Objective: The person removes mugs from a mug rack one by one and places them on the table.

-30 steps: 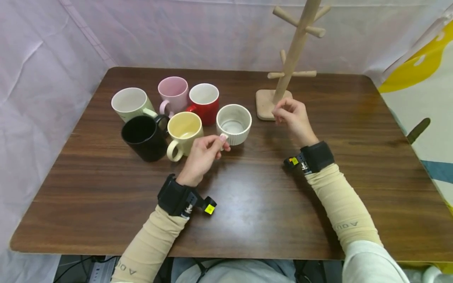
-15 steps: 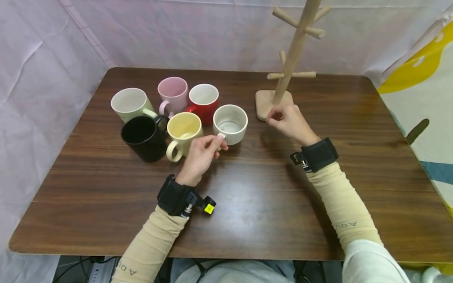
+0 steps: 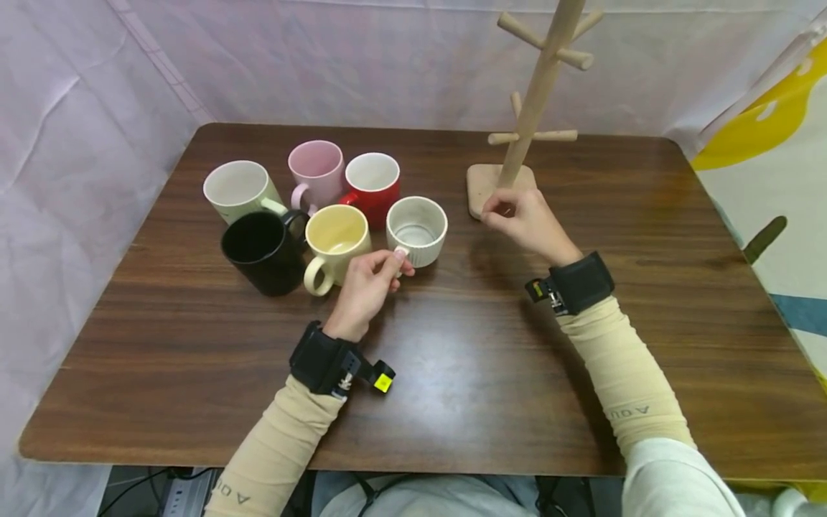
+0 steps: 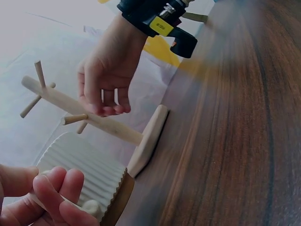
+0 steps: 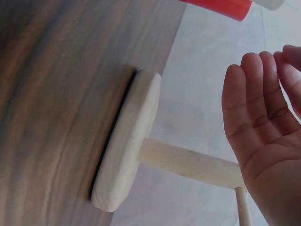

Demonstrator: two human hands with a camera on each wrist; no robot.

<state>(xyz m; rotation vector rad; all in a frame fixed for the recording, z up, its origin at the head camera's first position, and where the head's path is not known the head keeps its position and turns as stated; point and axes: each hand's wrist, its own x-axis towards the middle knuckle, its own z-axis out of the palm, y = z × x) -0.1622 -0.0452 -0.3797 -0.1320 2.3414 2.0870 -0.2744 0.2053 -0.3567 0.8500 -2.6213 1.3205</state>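
My left hand (image 3: pixel 367 289) pinches the handle of a white ribbed mug (image 3: pixel 416 233); the left wrist view shows thumb and fingers round that handle, with the ribbed wall (image 4: pixel 82 172) beyond them. The mug stays nearly upright, just right of a yellow mug (image 3: pixel 337 233). Over the front of a wooden mug tree's base (image 3: pixel 484 188) hovers my right hand (image 3: pixel 533 224), holding nothing. Its fingers (image 5: pixel 256 94) are loosely bent, thumb close to the index finger. Behind it the mug tree's post (image 3: pixel 533 108) rises with several bare pegs.
Left on the brown table (image 3: pixel 491 402) stand a black mug (image 3: pixel 265 251), a pale green mug (image 3: pixel 240 190), a pink mug (image 3: pixel 318 172) and a red mug (image 3: pixel 375 188), close together. White cloth (image 3: pixel 388 64) hangs behind the table.
The white mug, in my left hand's pinch, has shifted a little left and towards me. My right hand has moved slightly left and lower in the head view, its thumb and index finger closer together.
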